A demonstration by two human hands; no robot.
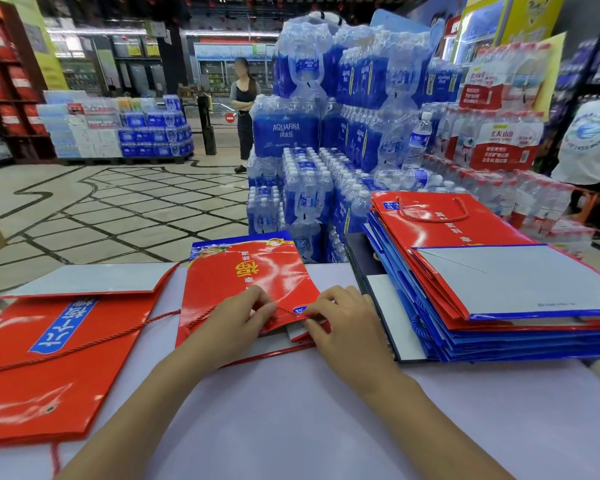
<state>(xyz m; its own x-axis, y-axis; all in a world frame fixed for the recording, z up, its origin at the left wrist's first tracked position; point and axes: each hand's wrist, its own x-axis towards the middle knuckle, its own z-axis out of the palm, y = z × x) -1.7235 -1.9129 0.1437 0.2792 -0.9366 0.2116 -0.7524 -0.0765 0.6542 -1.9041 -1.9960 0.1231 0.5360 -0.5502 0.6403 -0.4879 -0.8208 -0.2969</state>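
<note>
One glossy red paper gift bag with a blue top band and gold lettering (246, 271) lies flat at the centre of the pale lilac table (291, 410), its open mouth towards the person. Two hands work at that near edge. The left hand (232, 323), coming in from 7 o'clock, has its fingers curled narrow and pinches the edge where the one red twisted cord handle (201, 315) comes out. The right hand (343, 327), coming in from 5 o'clock, pinches the same edge just beside a small blue label, thumb and fingertips close together on the paper. The two hands are near each other but apart.

At 9 o'clock from this bag lies one more flat red gift bag with a blue label panel (66, 358), a red cord crossing it. At 3 o'clock sits one stack of flat red and blue gift bags (465, 271); there are many layers, too many to count, and the top one shows its grey base panel.

Beyond the table, at 12 to 1 o'clock, stand shrink-wrapped packs of blue-labelled water bottles (284, 133), piled several high, with red-labelled packs (503, 147) at 2 o'clock. Two loose bottles rest on them: one upright (420, 136), one lying down (420, 178). Two other people are in view: one standing person in dark clothes (245, 109) at 12 o'clock, one person in a white shirt (589, 140) at the 3 o'clock edge.
</note>
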